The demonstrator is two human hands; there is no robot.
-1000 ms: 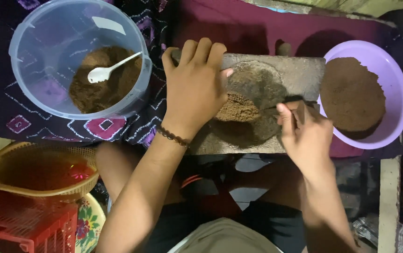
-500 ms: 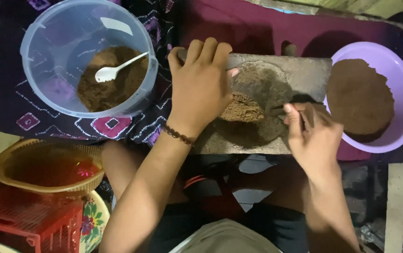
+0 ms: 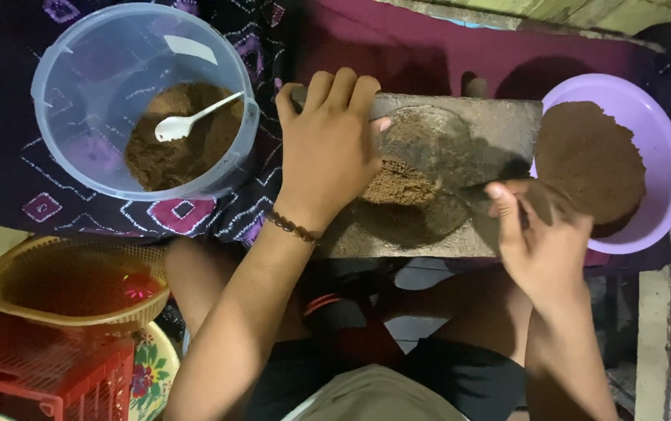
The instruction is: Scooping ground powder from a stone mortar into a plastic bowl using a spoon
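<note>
A grey stone slab lies across my lap with a lump of brown paste on its worn middle. A dark stone roller lies slanted over the slab. My left hand presses flat over the roller's left end, fingers together, a bead bracelet on the wrist. My right hand grips the roller's right end at the slab's near right corner. A clear plastic tub at the left holds brown powder and a white spoon. A purple bowl at the right is heaped with brown powder.
A yellow woven basket, a red plastic crate and a floral plate sit at the lower left. A dark patterned cloth lies under the tub, and a maroon cloth lies behind the slab.
My right hand has slid a little to the right and toward me with the roller's end. My left hand has stayed over the other end.
</note>
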